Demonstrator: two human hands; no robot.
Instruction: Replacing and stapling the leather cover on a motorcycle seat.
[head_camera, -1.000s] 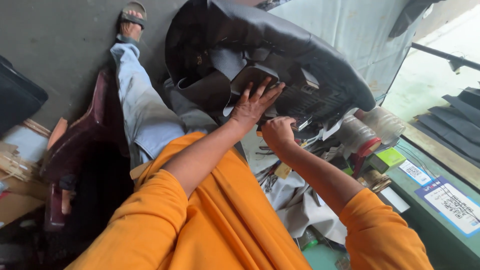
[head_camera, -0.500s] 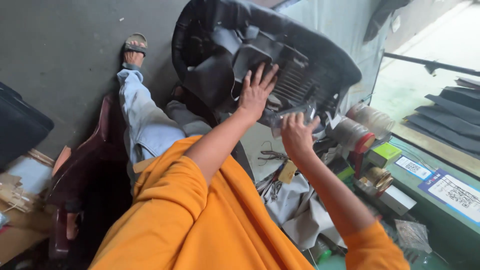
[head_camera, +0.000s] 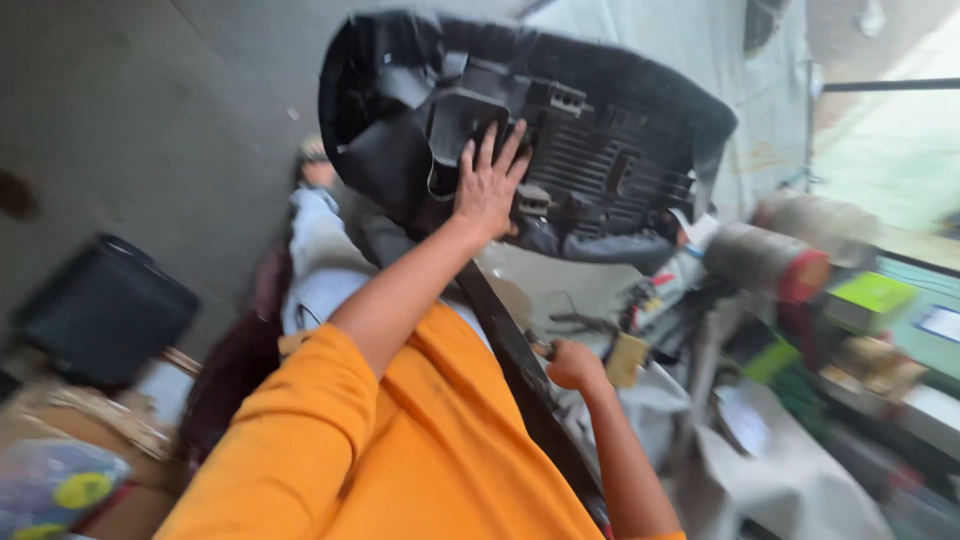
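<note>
Big black seat shell (head_camera: 600, 150) fills top centre, underside facing camera: ribbed plastic base with loose black cover folded round the edges. It's tipped up over the person's lap, above the light trousers (head_camera: 320, 260).

Left hand (head_camera: 487, 185): open, fingers spread, palm flat against the ribbed underside near the middle. Pressing or steadying, not gripping anything.

Black strap or bar (head_camera: 520, 370) runs diagonally from below the seat down past the orange shirt (head_camera: 400, 460).

Right hand (head_camera: 577, 365): lower down, well apart from the seat, closed in a fist just beside a small tan block (head_camera: 627, 358). Frame is motion-blurred; probably gripping a small tool, but can't tell which.

Grey roll with red end (head_camera: 765, 262) lies on the cluttered bench at right.
</note>
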